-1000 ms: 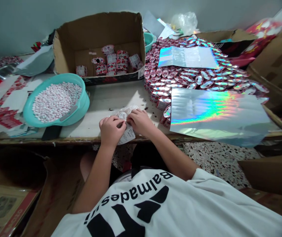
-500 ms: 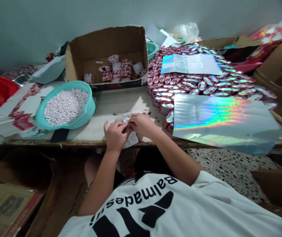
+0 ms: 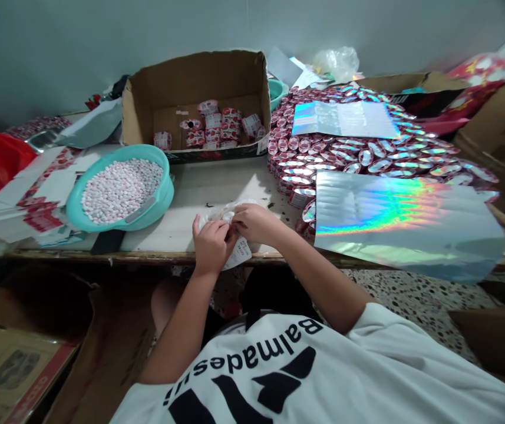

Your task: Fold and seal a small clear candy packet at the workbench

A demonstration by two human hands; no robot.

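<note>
Change since the earlier frames: camera view shifted a little, so the worktop [image 3: 181, 194] and its contents sit slightly farther right and lower. Both hands remain at the near edge. White round piece, seen between the fingers in the first frame, now mostly covered; fingers look more closed in. Contents of the cardboard box [image 3: 199, 76] look unchanged. Judged: fine finger work continues in one spot.

Near edge: printed label [image 3: 240, 252] pokes out below the fingers, toward the person. Left hand [image 3: 212, 242]: fingers bent inward, at the label and crumpled clear plastic [image 3: 228, 209]. Right hand [image 3: 256, 224]: fingers curled down over the plastic, tips close to the left's. Fingertips partly hidden; cannot tell whether either is clamped, or on what exactly.

Left, near: flat black object [image 3: 108, 242], partly under a blue-green basin [image 3: 164, 199] of small pale pieces [image 3: 122, 191]. Farther left, printed cards [image 3: 42, 218].

Right, near: large shiny sheet [image 3: 411, 224], reaching past the worktop edge. Beyond it, a pile of shiny-ended packs [image 3: 305, 144] with a smaller shiny sheet [image 3: 345, 119] on top.

Far, middle: the box, open toward the person, holding patterned packs [image 3: 212, 135], some stacked.
</note>
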